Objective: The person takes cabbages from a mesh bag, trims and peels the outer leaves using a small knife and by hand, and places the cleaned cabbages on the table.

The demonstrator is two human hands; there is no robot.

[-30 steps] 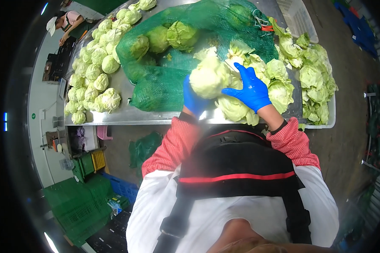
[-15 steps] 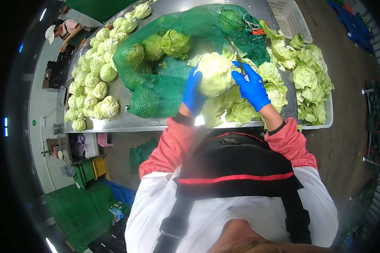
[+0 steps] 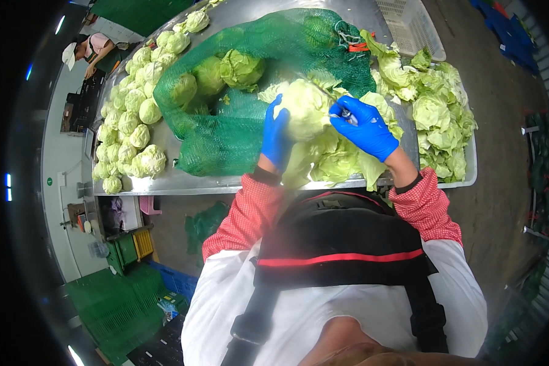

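Note:
A pale green head of iceberg lettuce (image 3: 305,111) is held up over the metal table. My left hand (image 3: 276,137), in a blue glove, supports its left side with the fingers curved against it. At the right side, my gloved right hand (image 3: 367,129) is closed around a knife (image 3: 346,113); the blade lies against the lettuce and is partly hidden. Loose outer leaves (image 3: 341,163) are heaped below and right of the hands. Just left and behind, a green net sack (image 3: 216,146) lies open with several leafy heads (image 3: 241,69) in it.
Several trimmed heads (image 3: 128,125) are piled along the table's left side. A white crate (image 3: 471,161) full of leaves stands at the right, with another white crate (image 3: 402,24) beyond it. The steel table edge (image 3: 210,185) runs before me. A co-worker (image 3: 97,50) stands far left.
The knife has come down from an upright tilt to the lettuce's right side. My right hand has turned over with it. The lettuce sits slightly lower, and the whole view has shifted a little.

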